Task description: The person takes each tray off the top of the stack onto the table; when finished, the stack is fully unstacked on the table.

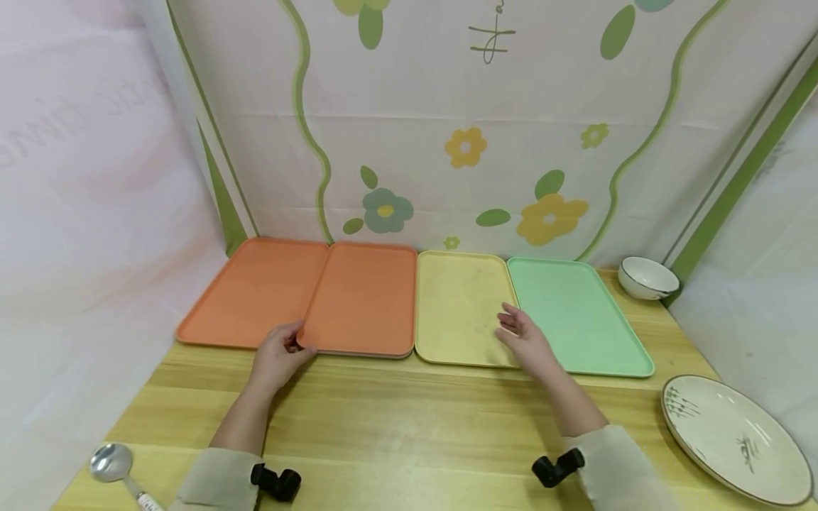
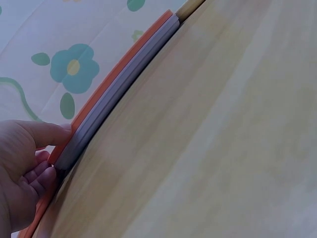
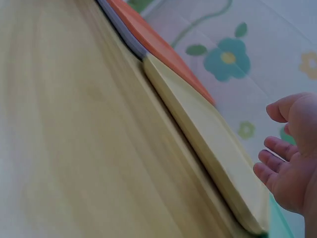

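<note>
At its front left corner, my left hand pinches an orange tray. Thumb on the rim, fingers curled at the corner: that is how the left wrist view has it. Under this tray lie purple-grey trays, showing as a thin stacked edge. A second orange tray lies flat to the left, partly behind the left hand. My right hand hovers over the border of a yellow tray and a green tray, fingers relaxed and apart, holding nothing.
On the right of the wooden table lies an oval plate, with a small white bowl at the back right corner. A metal spoon is at the front left. Flower-printed cloth hangs behind the trays and along both sides.
</note>
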Demonstrator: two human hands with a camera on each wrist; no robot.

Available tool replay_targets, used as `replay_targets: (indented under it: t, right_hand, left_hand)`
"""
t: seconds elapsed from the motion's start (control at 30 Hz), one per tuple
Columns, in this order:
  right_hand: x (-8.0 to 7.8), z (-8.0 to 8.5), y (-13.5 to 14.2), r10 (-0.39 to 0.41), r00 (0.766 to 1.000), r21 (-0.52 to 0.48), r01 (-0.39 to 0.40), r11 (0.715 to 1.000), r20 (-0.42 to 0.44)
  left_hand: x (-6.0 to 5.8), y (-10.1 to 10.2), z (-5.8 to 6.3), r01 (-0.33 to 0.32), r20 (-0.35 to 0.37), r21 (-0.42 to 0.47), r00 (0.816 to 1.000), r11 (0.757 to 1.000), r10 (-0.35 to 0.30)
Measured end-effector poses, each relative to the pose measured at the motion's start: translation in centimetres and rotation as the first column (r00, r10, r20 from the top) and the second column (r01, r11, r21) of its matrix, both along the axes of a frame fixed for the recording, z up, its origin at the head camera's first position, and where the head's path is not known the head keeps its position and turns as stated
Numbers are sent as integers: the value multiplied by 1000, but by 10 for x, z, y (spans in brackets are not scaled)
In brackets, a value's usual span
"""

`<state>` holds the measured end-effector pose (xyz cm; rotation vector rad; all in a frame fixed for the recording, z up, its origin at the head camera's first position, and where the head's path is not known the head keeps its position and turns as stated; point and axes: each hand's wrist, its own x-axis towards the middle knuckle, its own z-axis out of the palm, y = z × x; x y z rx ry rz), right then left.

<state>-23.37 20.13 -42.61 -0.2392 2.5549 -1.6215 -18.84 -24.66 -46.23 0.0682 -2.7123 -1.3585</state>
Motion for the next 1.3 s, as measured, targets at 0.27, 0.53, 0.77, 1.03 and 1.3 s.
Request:
replay_targets:
  t: [0.27,0.53,0.77,1.03,1.3]
  right_hand:
    - [6,-16,-66,65,997,27,-64,998,-40]
    - [14,-23,-116,124,992,186,-119,975,-14]
    - [13,-27,-134,184,983,343,-166,924,-19]
    - [10,-29,-142,179,982,437,-138,889,-53]
    - [10,-29,-146,153,987,477,-112,872,-47]
  left_hand:
    - [0,-1,-1,12,-21,4,1000,1000,-12]
    - [4,0,0,6,16,6,1000,1000,-7]
    - [1,-1,-1,9,19,7,1000,1000,-9]
    - [0,-2,2,-1,8,-36,1000,999,1]
    - [3,-1,3,-12,24,-77,1000,997,14]
